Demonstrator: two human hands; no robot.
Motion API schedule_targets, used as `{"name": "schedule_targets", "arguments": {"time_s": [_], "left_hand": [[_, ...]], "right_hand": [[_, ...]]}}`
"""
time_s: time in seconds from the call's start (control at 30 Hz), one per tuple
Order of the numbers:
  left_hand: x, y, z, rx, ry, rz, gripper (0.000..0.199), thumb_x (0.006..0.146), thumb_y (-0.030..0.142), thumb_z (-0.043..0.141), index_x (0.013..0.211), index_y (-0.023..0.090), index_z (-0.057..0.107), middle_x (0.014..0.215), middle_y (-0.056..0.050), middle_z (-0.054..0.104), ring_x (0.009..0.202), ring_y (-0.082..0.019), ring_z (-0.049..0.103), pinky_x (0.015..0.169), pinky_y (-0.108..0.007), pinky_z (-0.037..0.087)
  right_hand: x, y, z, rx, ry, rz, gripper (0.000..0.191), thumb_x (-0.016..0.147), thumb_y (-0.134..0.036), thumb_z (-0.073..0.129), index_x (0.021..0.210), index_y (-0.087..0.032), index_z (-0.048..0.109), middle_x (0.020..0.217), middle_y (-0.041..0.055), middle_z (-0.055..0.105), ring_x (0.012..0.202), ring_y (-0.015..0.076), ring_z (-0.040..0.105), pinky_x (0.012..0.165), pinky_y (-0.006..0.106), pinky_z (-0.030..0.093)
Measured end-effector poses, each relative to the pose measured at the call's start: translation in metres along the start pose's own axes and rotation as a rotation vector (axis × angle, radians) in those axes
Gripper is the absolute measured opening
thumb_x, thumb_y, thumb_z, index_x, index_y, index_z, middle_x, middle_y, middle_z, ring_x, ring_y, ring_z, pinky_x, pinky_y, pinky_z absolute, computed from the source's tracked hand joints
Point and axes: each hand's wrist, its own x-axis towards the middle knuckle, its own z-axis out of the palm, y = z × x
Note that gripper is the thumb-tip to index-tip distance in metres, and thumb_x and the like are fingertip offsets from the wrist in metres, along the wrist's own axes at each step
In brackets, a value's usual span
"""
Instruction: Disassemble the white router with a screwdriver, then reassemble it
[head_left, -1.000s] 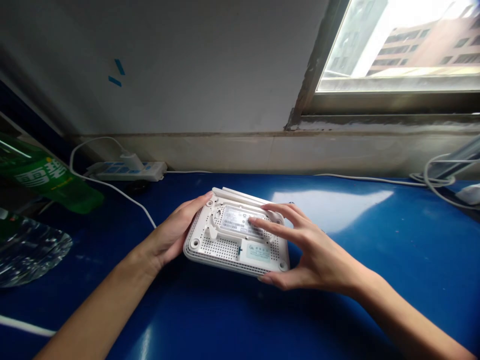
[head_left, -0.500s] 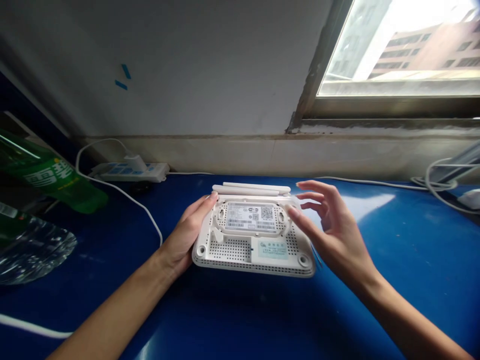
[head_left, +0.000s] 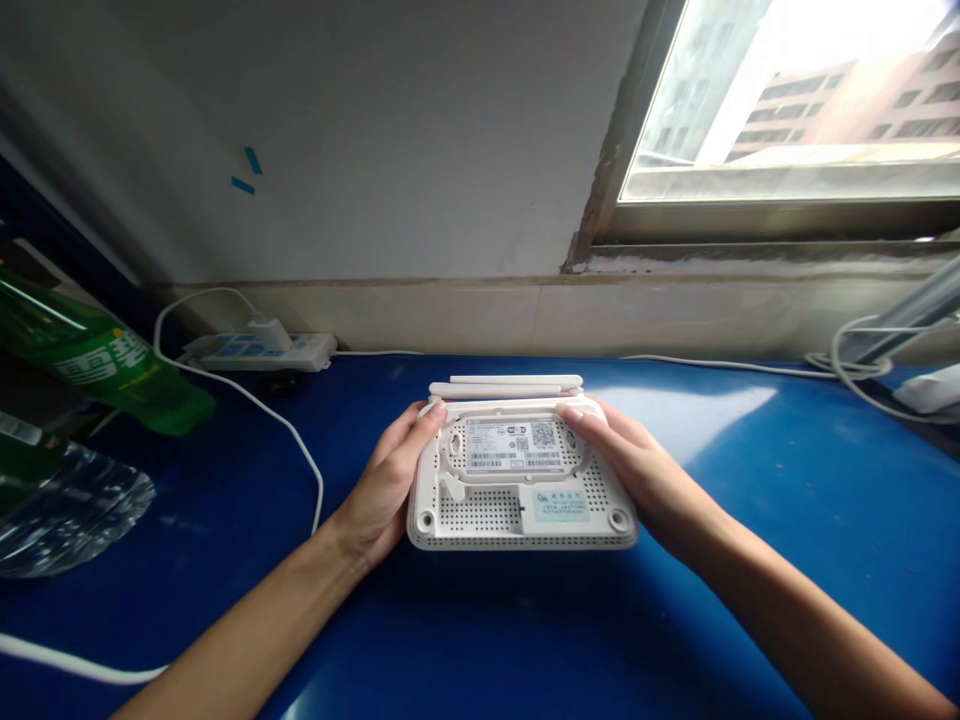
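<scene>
Two sides of a white box [head_left: 480, 515] are held, the nine o'clock side by the left hand [head_left: 390, 475] and the three o'clock side by the right hand [head_left: 641, 460]. It is gripped by both hands, with the left thumb [head_left: 433, 418] laid near ten o'clock and the right thumb [head_left: 583, 418] near one. The box is held over a blue table [head_left: 787, 520]; whether the table is touched by it cannot be told. Its label [head_left: 514, 447] is turned up. White sticks [head_left: 517, 381] are seen along its twelve o'clock edge, and a pale blue sticker [head_left: 561, 506] at four. Farther out, a clear bottle [head_left: 67, 520] is seen at nine o'clock, a green bottle [head_left: 112, 365] between nine and ten, and a power strip [head_left: 300, 352] at ten.
</scene>
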Motion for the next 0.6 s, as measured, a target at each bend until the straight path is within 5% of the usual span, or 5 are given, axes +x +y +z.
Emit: {"name": "schedule_targets", "arguments": {"time_s": [0.6], "left_hand": [[-0.0017, 0.0046, -0.003, -0.02, -0.007, -0.033, 0.037, 0.101, 0.034, 0.076, 0.133, 0.015, 0.071, 0.121, -0.015, 0.083, 0.11, -0.031, 0.081, 0.096, -0.037, 0.067]], "right_hand": [[-0.0045, -0.0027, 0.0011, 0.041, 0.036, -0.02, 0.045, 0.094, -0.062, 0.078, 0.118, -0.025, 0.072, 0.109, 0.0077, 0.082, 0.092, 0.0274, 0.08, 0.075, 0.036, 0.065]]}}
